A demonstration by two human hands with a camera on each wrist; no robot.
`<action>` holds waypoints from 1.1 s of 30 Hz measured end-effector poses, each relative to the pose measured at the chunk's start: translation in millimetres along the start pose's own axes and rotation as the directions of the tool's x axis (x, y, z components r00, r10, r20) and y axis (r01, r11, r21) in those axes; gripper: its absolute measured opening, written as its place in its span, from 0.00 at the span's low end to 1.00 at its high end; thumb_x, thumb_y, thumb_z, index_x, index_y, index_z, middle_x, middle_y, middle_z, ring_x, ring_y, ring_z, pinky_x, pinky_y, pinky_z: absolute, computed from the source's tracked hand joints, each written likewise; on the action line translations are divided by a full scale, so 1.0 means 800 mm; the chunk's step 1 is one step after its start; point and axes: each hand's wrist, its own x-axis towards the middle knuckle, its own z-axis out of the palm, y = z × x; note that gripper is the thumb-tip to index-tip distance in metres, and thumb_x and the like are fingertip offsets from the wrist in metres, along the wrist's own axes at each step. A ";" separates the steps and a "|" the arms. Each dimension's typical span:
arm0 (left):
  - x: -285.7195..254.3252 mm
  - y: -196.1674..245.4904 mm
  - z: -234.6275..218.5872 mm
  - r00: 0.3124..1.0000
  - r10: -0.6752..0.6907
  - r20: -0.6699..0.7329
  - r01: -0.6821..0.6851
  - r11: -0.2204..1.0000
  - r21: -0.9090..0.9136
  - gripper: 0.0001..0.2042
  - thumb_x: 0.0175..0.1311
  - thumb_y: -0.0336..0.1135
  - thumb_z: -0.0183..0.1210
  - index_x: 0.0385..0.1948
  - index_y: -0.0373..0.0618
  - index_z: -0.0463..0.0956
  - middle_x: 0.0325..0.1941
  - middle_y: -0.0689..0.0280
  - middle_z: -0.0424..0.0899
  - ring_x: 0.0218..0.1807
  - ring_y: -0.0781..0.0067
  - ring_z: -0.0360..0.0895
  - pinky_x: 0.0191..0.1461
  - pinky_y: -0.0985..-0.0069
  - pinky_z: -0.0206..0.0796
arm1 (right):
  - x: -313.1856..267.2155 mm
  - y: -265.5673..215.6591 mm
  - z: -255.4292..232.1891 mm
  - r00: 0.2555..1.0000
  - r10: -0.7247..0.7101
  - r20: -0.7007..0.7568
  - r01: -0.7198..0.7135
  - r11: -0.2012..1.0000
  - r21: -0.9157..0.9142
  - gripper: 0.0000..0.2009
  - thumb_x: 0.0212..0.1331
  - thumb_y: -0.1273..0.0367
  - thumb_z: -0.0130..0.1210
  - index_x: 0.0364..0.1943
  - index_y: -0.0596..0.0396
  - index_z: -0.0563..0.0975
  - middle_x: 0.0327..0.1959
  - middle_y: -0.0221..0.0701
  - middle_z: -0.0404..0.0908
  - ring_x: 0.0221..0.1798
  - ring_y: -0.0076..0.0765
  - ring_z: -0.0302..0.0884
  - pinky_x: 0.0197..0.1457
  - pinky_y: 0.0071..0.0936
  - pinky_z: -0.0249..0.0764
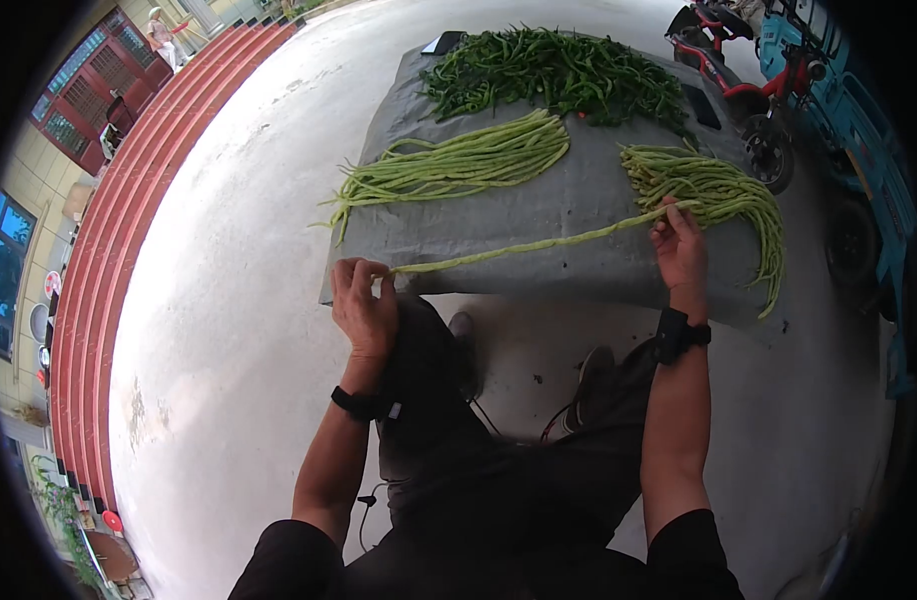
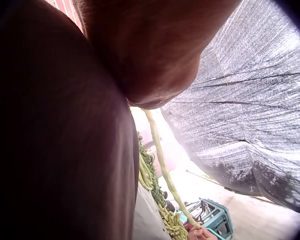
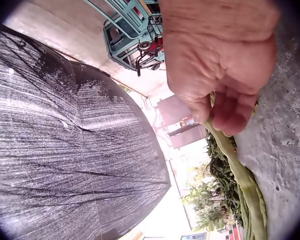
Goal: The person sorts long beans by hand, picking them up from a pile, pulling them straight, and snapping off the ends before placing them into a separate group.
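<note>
One long green bean (image 1: pixel 524 247) is stretched between the two hands above the near part of a grey-covered table (image 1: pixel 589 265). The left hand (image 1: pixel 367 308) pinches its left end at the table's front left corner. Thumb and fingers of the right hand (image 1: pixel 682 250) pinch the other end, beside the right bean pile (image 1: pixel 714 185). A second bundle of long beans (image 1: pixel 459 160) lies at the left. In the left wrist view the bean (image 2: pixel 162 162) runs down to the right hand (image 2: pixel 202 233); the right wrist view shows the right hand (image 3: pixel 222 75) gripping the bean (image 3: pixel 230 155).
Green peppers (image 1: pixel 559 70) are heaped at the table's far side, with a dark phone (image 1: pixel 701 106) at their right. A red scooter (image 1: pixel 744 85) and a blue cart (image 1: pixel 859 130) stand at the right. Red steps (image 1: pixel 129 200) rise at the left. The person's knees are under the near edge.
</note>
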 end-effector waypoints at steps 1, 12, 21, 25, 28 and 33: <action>-0.002 0.000 0.003 0.998 -0.060 0.028 0.061 0.997 -0.037 0.12 0.53 0.24 0.71 0.34 0.54 0.80 0.44 0.67 0.79 0.49 0.57 0.81 0.46 0.59 0.75 | -0.001 0.000 0.003 1.000 -0.009 -0.006 0.009 1.000 -0.003 0.10 0.75 0.69 0.64 0.55 0.55 0.84 0.38 0.23 0.84 0.36 0.22 0.80 0.39 0.27 0.80; -0.001 0.000 0.000 0.999 -0.004 -0.034 0.006 0.999 0.036 0.11 0.59 0.29 0.72 0.40 0.58 0.85 0.45 0.68 0.78 0.47 0.60 0.82 0.41 0.61 0.74 | -0.001 0.003 0.010 0.997 -0.007 -0.075 0.001 0.997 -0.082 0.09 0.73 0.68 0.66 0.53 0.52 0.85 0.34 0.20 0.80 0.33 0.20 0.76 0.35 0.25 0.77; -0.001 -0.008 0.003 0.987 -0.139 0.076 0.133 0.988 0.076 0.05 0.69 0.36 0.69 0.43 0.57 0.87 0.26 0.69 0.83 0.26 0.65 0.81 0.32 0.63 0.71 | 0.001 -0.003 0.001 0.996 0.067 0.057 -0.064 0.997 -0.054 0.10 0.75 0.67 0.63 0.53 0.54 0.85 0.30 0.23 0.79 0.30 0.23 0.75 0.36 0.29 0.75; -0.004 -0.008 0.006 0.994 -0.090 0.057 0.088 0.996 0.026 0.07 0.70 0.35 0.67 0.46 0.56 0.85 0.28 0.68 0.89 0.25 0.65 0.84 0.32 0.64 0.72 | -0.002 -0.004 0.009 0.999 0.051 0.014 -0.050 0.999 -0.019 0.10 0.75 0.66 0.62 0.53 0.54 0.85 0.30 0.24 0.80 0.30 0.24 0.76 0.36 0.29 0.76; -0.005 -0.004 0.007 0.994 -0.104 0.047 0.106 0.992 -0.062 0.09 0.70 0.32 0.66 0.49 0.54 0.83 0.34 0.67 0.91 0.29 0.66 0.87 0.33 0.66 0.74 | -0.005 -0.008 0.016 0.999 0.053 -0.011 -0.053 0.999 0.005 0.10 0.75 0.66 0.62 0.52 0.55 0.85 0.31 0.25 0.80 0.31 0.24 0.77 0.36 0.30 0.76; -0.004 -0.007 0.009 0.989 -0.145 0.025 0.146 0.945 -0.294 0.12 0.70 0.31 0.66 0.52 0.45 0.82 0.41 0.62 0.91 0.34 0.70 0.88 0.37 0.72 0.76 | -0.001 0.000 0.007 0.999 0.041 0.009 -0.041 0.997 0.059 0.09 0.73 0.65 0.66 0.48 0.54 0.84 0.31 0.23 0.80 0.32 0.23 0.75 0.36 0.28 0.75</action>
